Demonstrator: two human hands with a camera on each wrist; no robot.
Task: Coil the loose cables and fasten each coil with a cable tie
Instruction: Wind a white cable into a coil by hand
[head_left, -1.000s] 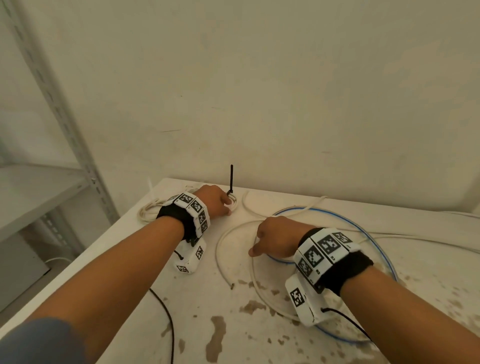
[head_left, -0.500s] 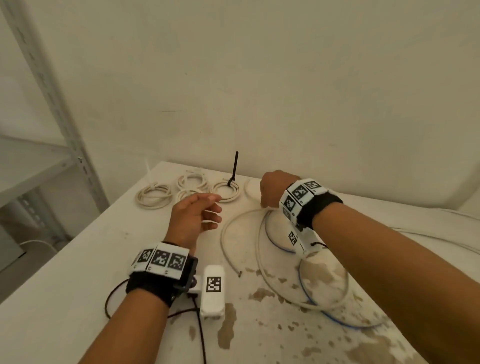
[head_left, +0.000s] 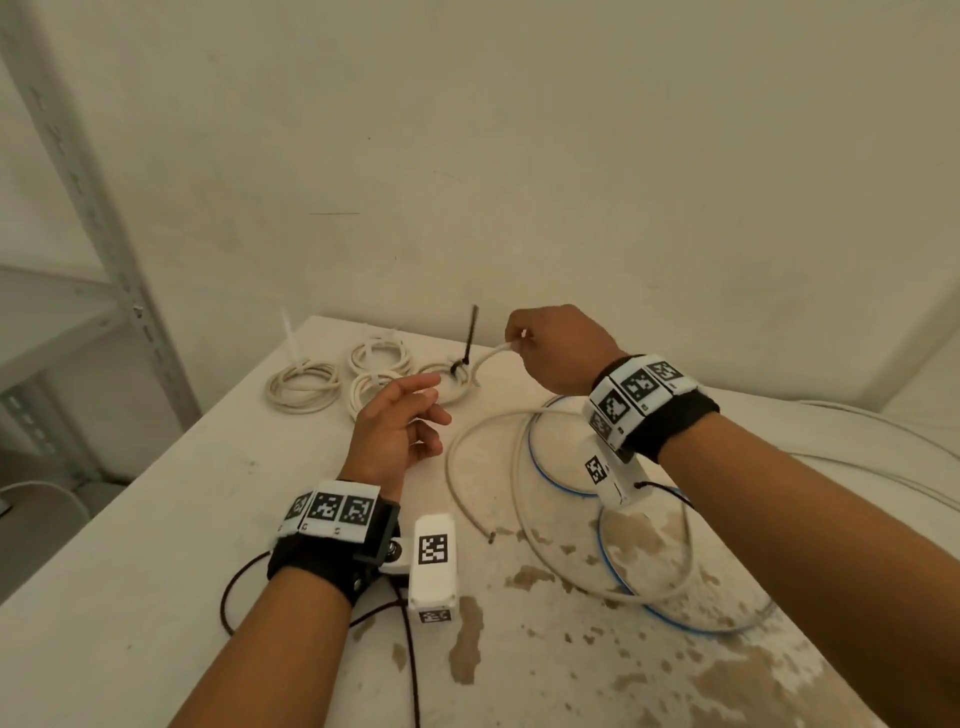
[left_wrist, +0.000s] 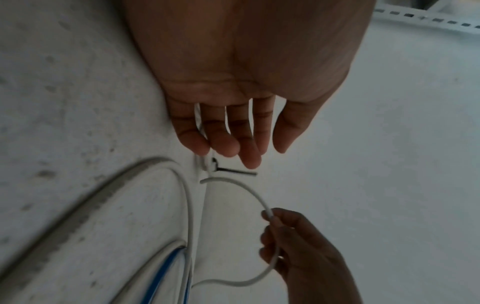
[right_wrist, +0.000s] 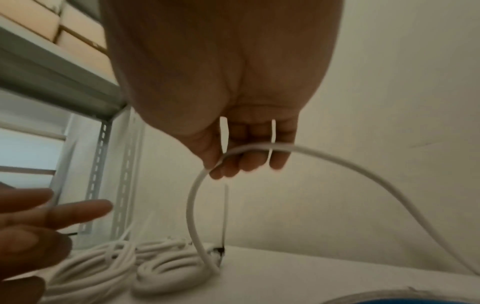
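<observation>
My right hand (head_left: 520, 342) pinches a loose white cable (head_left: 491, 358) near its end and holds it raised over the back of the table; the right wrist view shows the cable (right_wrist: 192, 205) pinched between thumb and fingers (right_wrist: 215, 168). The rest of this cable lies in wide loops (head_left: 519, 499) alongside a blue cable (head_left: 558, 486). My left hand (head_left: 431, 405) hovers open and holds nothing, just in front of several small white coils (head_left: 304, 387). One coil (head_left: 452, 382) carries a black cable tie (head_left: 470, 338) that stands upright.
A grey metal shelf rack (head_left: 104, 208) stands left of the stained white table (head_left: 156, 571), and a wall runs close behind it. More white cable (head_left: 883, 441) trails off to the right. A thin black wire (head_left: 228, 597) from my wrist lies at the front.
My left hand let go of the black-tied coil, drew back toward me and opened. My right hand left the flat loops, reached back, took hold of the white cable and lifted it.
</observation>
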